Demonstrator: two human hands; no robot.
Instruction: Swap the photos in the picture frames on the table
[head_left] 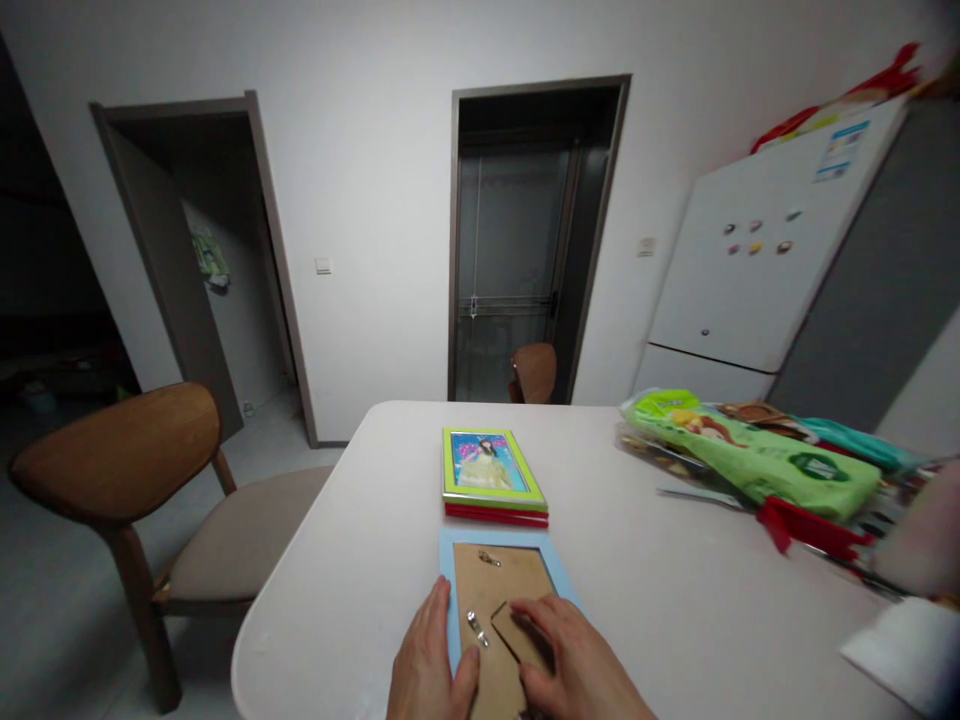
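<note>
A light-blue picture frame [448,560] lies face down at the near edge of the table, showing its brown backing board [517,570] and small metal clips. My left hand [429,655] grips the frame's left side, with the thumb over the board. My right hand [581,660] has its fingers and thumb closed around the stand flap [514,625] cut into the board; part of the flap is hidden under the fingers. Just beyond lies a stack of frames, a green picture frame [456,492] on top and red frames [495,516] below.
On the right of the white table [360,560] lie a green plastic packet [795,465], a red object [814,530], a thin metallic item [697,495] and white tissue [911,650]. A wooden chair [120,450] stands at left, another chair [534,372] behind the table. A fridge [750,290] stands back right.
</note>
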